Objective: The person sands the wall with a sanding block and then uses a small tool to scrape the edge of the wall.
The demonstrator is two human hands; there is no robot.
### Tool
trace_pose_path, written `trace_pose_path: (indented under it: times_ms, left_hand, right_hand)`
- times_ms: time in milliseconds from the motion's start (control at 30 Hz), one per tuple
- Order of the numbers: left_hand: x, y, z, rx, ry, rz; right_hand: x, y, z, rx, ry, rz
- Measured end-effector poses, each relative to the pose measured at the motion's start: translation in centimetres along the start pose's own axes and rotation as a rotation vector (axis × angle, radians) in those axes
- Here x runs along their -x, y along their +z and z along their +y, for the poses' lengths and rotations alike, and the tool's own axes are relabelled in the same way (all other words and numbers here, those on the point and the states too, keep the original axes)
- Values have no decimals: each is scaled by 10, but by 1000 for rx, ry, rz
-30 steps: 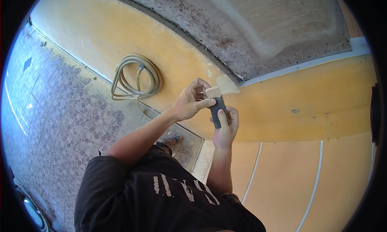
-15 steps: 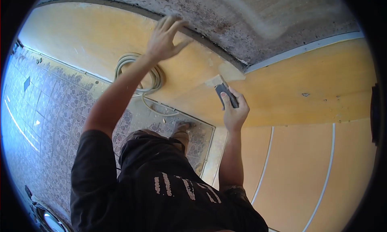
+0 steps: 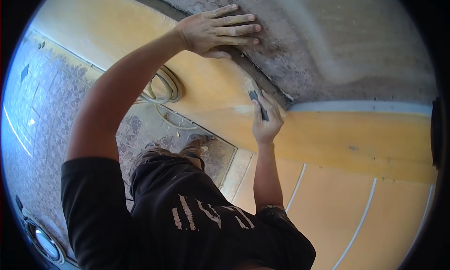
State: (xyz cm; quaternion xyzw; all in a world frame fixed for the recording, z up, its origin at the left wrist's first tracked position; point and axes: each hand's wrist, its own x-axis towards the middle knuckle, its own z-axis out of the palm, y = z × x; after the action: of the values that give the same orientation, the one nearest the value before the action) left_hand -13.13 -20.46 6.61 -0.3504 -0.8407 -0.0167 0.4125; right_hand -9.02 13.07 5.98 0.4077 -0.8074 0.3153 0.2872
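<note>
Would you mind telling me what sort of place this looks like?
Probably a tiled porch or yard under repair: a yellow wall meets rough grey plaster, a coiled hose sits beside patterned floor tiles, and the right hand holds a scraper.

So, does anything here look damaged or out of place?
The grey surface under the left hand is blotched with dark specks along its edge, like dirt. Beside the dark tool in the right hand, the yellow wall shows a pale patch.
</note>
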Motion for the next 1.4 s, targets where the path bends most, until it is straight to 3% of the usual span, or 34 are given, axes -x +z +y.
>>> trace_pose_path:
  times_ms: [167, 300, 367, 533, 667, 833, 933, 1067, 1200, 1400]
  left_hand:
    - [-2, 2, 7, 51, -83, -9]
    - [0, -2, -3, -41, -77, 6]
    - [1, 2, -2, 37, -68, 36]
    - [-2, -1, 1, 36, -84, -12]
    - [9, -6, -19, -6, 11, -44]
    - [11, 1, -17, 12, 6, 12]
    - [8, -6, -12, -68, -31, -88]
    - [10, -5, -19, -24, -59, -31]
    - [8, -1, -8, -30, -69, -70]
    - [11, -4, -13, -25, -96, -101]
  right_hand:
    - [-23, 47, -22, -118, -33, -126]
    - [-9, 35, -13, -129, -17, -59]
    - [7, 19, -7, -49, 167, 21]
    - [-24, 68, -38, -42, 48, 43]
    - [-10, 27, -20, -30, 84, 71]
    - [-21, 33, -34, 45, 30, 54]
    - [-19, 27, -29, 8, 76, 15]
    - [-3, 6, -7, -17, 63, 27]
    - [-29, 36, -35, -28, 77, -32]
    - [-23, 12, -24, -51, 61, 15]
